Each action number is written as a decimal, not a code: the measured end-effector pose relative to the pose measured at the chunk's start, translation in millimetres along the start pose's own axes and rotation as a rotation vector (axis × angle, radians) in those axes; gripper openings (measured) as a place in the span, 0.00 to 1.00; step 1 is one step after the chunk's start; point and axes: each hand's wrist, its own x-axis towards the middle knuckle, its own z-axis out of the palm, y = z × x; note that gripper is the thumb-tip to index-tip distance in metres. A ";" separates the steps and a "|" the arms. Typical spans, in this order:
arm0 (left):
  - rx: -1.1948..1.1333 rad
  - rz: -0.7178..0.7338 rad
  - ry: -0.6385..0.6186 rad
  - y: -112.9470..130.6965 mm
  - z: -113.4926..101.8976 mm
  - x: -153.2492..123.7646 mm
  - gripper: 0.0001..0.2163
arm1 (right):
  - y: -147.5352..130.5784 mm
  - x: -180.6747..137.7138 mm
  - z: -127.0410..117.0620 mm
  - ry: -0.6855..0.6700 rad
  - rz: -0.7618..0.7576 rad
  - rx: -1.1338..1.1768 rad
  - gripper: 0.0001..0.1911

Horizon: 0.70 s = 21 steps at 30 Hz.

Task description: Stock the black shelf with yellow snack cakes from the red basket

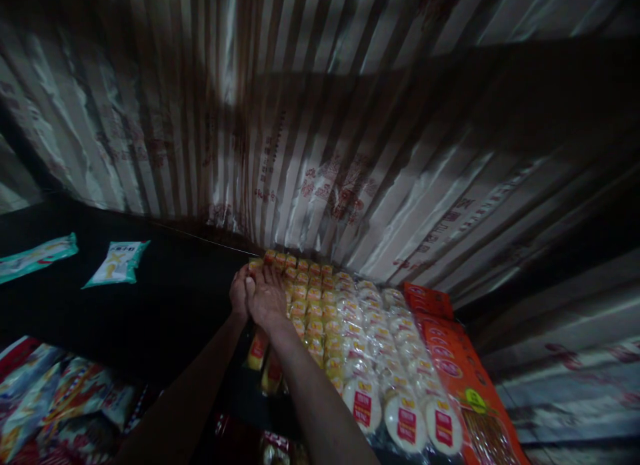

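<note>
My left hand [241, 292] is at the back left end of rows of small yellow wrapped snack packets [314, 309]. Its fingers are curled against the side of a yellow packet [255, 264]. Right beside it, my right hand [267, 297] lies over the same end of the rows, fingers stretched forward on the packets and thumb touching the left hand. What is under the right palm is hidden. Below the hands, yellow packets with red labels [257, 350] stand at the front of the rows.
Round white wrapped cakes [363, 403] stand in rows to the right, then orange-red bags [450, 358]. Two teal-and-white packets [119, 263] lie on the black surface [175, 305] at left. Colourful bags [65, 398] fill the lower left. Printed pleated sheeting [320, 151] rises behind.
</note>
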 end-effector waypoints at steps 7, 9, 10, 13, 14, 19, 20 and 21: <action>0.067 -0.070 -0.018 2.6 20.5 10.8 0.19 | 32.3 8.6 -7.6 0.035 0.012 -0.096 0.26; 0.098 -0.043 -0.018 3.1 23.3 13.2 0.19 | 37.8 8.8 -7.2 0.041 0.012 -0.108 0.26; 0.106 -0.034 -0.017 2.6 24.4 14.4 0.19 | 39.9 8.6 -6.3 0.044 0.009 -0.110 0.26; 0.117 -0.013 -0.008 -1.7 27.3 17.7 0.20 | 43.7 8.2 -1.9 0.041 -0.006 -0.107 0.26; 0.117 -0.004 -0.006 -3.7 28.2 18.6 0.20 | 44.5 8.2 -0.2 0.036 -0.008 -0.106 0.26; 0.064 0.040 -0.022 -11.4 31.0 19.2 0.19 | 46.1 9.2 4.5 0.027 0.011 -0.107 0.26; 0.064 0.052 -0.025 -12.1 31.0 18.3 0.19 | 46.2 9.0 4.3 0.031 0.007 -0.106 0.26; 0.075 0.067 -0.027 -12.6 30.9 16.9 0.18 | 46.4 8.6 4.0 0.037 -0.002 -0.105 0.26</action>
